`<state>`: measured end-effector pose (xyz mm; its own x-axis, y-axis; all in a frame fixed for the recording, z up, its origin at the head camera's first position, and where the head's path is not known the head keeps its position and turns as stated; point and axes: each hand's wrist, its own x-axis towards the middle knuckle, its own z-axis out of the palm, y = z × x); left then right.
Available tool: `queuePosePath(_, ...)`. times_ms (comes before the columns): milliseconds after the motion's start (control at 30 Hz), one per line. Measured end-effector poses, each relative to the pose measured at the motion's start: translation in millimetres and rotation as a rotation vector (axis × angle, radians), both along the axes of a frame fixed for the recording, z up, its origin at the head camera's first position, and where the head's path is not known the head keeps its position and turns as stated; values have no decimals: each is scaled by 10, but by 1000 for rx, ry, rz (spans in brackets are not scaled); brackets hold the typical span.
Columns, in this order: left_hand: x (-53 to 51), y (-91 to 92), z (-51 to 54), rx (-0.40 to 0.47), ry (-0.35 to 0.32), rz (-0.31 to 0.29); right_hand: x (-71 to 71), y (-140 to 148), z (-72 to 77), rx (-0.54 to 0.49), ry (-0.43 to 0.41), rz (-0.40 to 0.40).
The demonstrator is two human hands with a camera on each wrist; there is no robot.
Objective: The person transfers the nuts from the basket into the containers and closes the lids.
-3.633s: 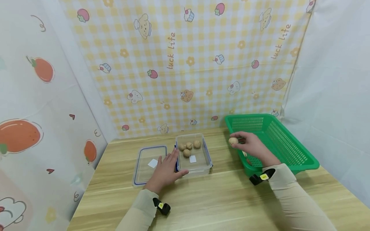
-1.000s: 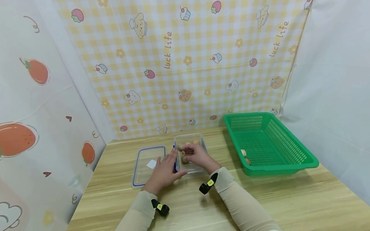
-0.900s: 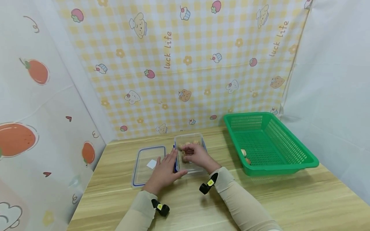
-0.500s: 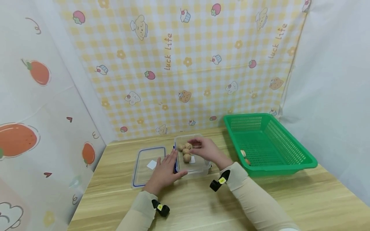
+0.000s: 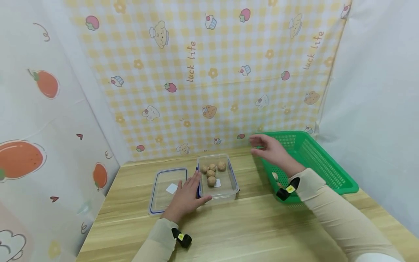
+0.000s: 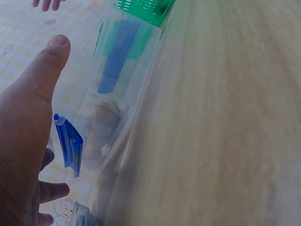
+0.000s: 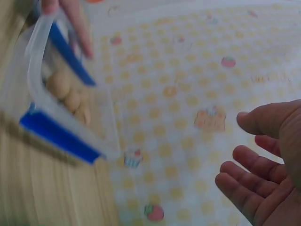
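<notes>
My left hand (image 5: 186, 196) rests with straight fingers against the left side of a clear plastic food container (image 5: 226, 195). Several walnuts (image 5: 211, 181) lie inside, toward its left and back. In the left wrist view the thumb (image 6: 54, 49) stretches along the container, beside a blue clip (image 6: 69, 146). My right hand (image 5: 274, 152) hangs over the left rim of a green basket (image 5: 347, 183); nothing is between its spread fingers in the right wrist view. Two small nut-like things, a pale one (image 5: 275, 176) and a browner one partly hidden by the wrist camera, lie in the basket.
The clear lid (image 5: 168, 201) with a blue seal lies flat on the wooden table (image 5: 235, 233), left of the container. A checked cloth (image 5: 214, 94) hangs behind the table, with white sheeting on both sides.
My right hand carried a walnut from the basket side into the container and let it go. It has since moved right, back to the basket. The left hand stays at the container.
</notes>
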<state>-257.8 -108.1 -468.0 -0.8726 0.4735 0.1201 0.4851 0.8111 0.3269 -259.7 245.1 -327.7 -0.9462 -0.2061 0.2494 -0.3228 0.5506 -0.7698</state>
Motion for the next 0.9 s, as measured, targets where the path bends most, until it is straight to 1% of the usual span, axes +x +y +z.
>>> queuePosePath(167,0,3,3,1,-1,-3,-12,385,-49,-38,-73,-42)
queuePosePath(333,-1,1,-2,-1,-4,4,-40,687,-211,-49,-131,-54)
queuePosePath(433,1,1,-4,4,-8,3,-84,831,-335,-37,-175,-40)
queuePosePath(500,0,5,-7,10,-8,0,-107,915,-388,-28,-199,-29)
queuePosePath(733,4,1,-19,15,-3,-3,-207,1144,-468,-65,-239,17)
queuePosePath(900,5,-4,-32,12,-1,0,-299,1248,-571,-77,-266,65)
